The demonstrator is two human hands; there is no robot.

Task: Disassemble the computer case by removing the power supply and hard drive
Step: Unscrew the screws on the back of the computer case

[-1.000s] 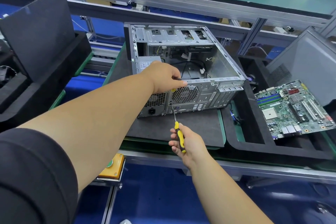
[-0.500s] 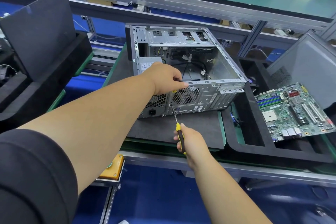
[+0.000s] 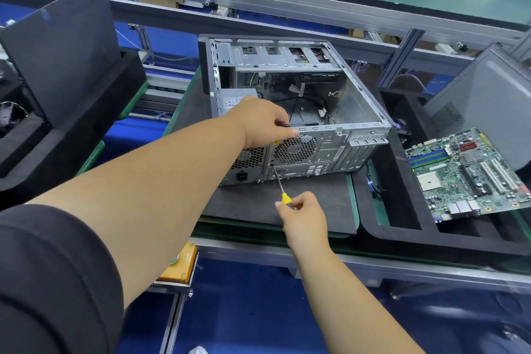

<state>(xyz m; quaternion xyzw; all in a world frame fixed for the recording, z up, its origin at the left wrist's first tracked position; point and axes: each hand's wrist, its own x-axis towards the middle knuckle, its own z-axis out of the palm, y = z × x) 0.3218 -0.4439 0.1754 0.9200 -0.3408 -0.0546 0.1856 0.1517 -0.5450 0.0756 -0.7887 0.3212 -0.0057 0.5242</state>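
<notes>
Head view. The computer case [image 3: 301, 112] lies on its side on a dark mat [image 3: 253, 204] at the middle of the counter [image 3: 431, 264], its open side up and its rear panel toward the person. The power supply [image 3: 238, 100] sits inside at the case's 9 o'clock corner, its label showing and its mesh grille and mains socket facing out through the rear panel, so by my reading it is not yet freed. I cannot make out the hard drive; the drive bays at 12 o'clock of the case look partly bare, with loose cables trailing across the floor of the case.

The left hand [image 3: 261, 123] rests over the top rear edge of the case, fingers curled over the rim and bracing it, just beside the power supply. The right hand [image 3: 301, 213] pinches the yellow handle of a screwdriver [image 3: 280, 184], whose tip meets the rear panel just below the fan grille [image 3: 296, 148], at the edge of the power supply's grille. My judgement: a rear screw is being worked, so the task is early; both the supply and the drive remain to come out.

Containers: a black foam tray [image 3: 402, 227] at 3 o'clock of the case holds a motherboard [image 3: 465, 172], tilted on its far rim, and a few blue cables in its near pocket. A second black foam tray [image 3: 86, 123] at 9 o'clock holds a dark side panel [image 3: 63, 43] standing upright. At 2 o'clock a grey side panel [image 3: 488, 95] leans.
</notes>
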